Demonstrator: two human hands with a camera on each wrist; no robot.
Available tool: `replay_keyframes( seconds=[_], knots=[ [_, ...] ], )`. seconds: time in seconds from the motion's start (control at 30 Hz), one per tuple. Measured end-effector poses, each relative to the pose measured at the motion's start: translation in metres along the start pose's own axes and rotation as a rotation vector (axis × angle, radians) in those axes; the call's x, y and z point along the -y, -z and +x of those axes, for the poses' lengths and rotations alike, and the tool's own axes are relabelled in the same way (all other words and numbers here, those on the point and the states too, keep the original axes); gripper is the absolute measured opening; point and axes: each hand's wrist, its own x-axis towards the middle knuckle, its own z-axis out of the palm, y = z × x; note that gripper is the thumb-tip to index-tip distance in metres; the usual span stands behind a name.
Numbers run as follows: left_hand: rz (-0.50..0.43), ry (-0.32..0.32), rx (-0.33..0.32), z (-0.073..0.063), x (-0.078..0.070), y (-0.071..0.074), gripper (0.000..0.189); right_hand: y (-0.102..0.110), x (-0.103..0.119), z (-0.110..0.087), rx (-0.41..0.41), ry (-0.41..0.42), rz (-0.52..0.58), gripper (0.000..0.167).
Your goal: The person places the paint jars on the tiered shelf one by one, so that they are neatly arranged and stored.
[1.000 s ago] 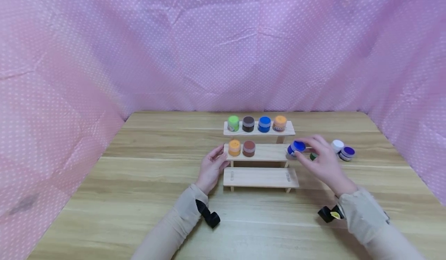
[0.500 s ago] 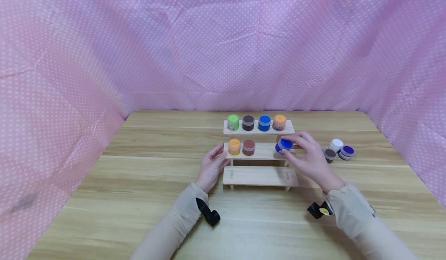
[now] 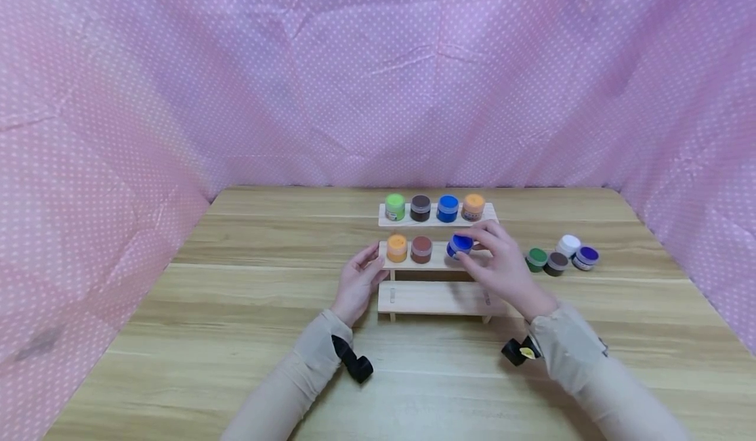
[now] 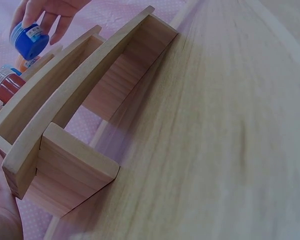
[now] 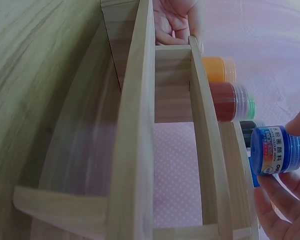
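We see a pink, white-dotted cloth (image 3: 331, 86), creased in places, hanging beyond the far edge of the wood-grained surface (image 3: 254, 251) and flanking its left and right edges; a pale sheen lies toward the near edge.

Rack (image 3: 440, 261) from above and both sides

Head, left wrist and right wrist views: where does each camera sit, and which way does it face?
Head: worn on the head, facing forward and down at the rack, table and cloth; both sleeves, left grip and right grip show.
Left wrist: worn there, looking along the rack; left grip at lower left, right grip at top left.
Right wrist: worn there, facing the rack; right grip at right edge, left grip at top.
Both wrist views share the rack and held jar.
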Motion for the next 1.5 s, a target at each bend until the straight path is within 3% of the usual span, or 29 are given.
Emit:
replay_keyframes(
  seconds=[0.67,1.17,1.5],
  knots=[
    [0.014,0.004,-0.001,0.002,0.002,0.002,0.042,-0.013,0.004,0.003,0.084,-0.128,0.046,0.031],
    [-0.001,-0.022,0.020,0.001,0.001,-0.001,0.043,-0.017,-0.002,0.002,0.063,-0.109,0.028,0.029],
    [-0.002,-0.026,0.019,0.002,0.003,0.000,0.043,-0.017,-0.004,0.001,0.105,-0.150,-0.002,0.029]
  ],
)
